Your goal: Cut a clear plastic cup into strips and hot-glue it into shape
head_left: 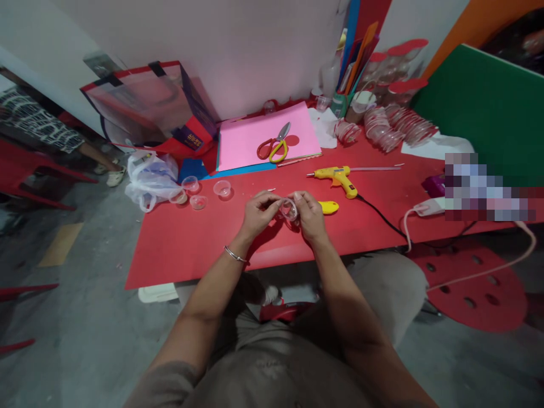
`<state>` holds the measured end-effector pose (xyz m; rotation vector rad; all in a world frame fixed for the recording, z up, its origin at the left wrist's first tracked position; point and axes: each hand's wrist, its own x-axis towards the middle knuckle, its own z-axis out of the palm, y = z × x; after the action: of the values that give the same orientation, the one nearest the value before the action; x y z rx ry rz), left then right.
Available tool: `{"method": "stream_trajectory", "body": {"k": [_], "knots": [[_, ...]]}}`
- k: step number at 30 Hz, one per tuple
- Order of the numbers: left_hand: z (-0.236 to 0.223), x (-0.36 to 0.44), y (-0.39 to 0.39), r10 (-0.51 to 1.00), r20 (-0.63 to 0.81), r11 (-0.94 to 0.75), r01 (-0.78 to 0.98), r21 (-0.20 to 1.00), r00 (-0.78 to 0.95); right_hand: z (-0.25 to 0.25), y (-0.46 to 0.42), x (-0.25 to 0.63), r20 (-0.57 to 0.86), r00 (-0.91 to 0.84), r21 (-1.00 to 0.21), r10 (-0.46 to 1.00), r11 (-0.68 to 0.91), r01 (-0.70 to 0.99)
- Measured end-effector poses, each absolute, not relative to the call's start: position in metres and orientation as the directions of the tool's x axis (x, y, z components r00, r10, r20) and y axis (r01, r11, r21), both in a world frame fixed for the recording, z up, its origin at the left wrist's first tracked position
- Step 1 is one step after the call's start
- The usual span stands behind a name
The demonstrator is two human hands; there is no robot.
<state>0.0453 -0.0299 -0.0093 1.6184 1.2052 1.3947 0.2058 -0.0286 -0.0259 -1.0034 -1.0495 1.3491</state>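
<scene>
Over the red table [191,243], a small clear plastic cup [288,209] is held between my two hands. My left hand [260,214] pinches its rim from the left, thumb and forefinger closed on it. From the other side my right hand [310,214] grips the cup, fingers curled round its edge. A yellow-handled tool [328,208], perhaps a cutter, lies just past my right hand, partly hidden by it. Behind it rests a yellow glue gun [335,178] with a clear glue stick in its back. More small clear cups [222,188] stand to the left.
Scissors [277,144] lie on pink paper [242,141] at the back. A plastic bag [151,178] and a large shopping bag [148,107] stand at left. Stacked clear lids [382,127], a green board [480,113] and a power strip [429,207] with cords are on the right.
</scene>
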Motion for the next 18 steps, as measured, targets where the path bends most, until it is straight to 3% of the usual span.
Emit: {"method": "stream_trajectory", "body": {"k": [18], "knots": [[-0.0166,0.0484,-0.0303,0.930,0.362,-0.341,0.223,0.913,-0.062,-0.0302,-0.0363,0.1993,0.069,0.050,-0.989,0.996,0.075,-0.126]]}}
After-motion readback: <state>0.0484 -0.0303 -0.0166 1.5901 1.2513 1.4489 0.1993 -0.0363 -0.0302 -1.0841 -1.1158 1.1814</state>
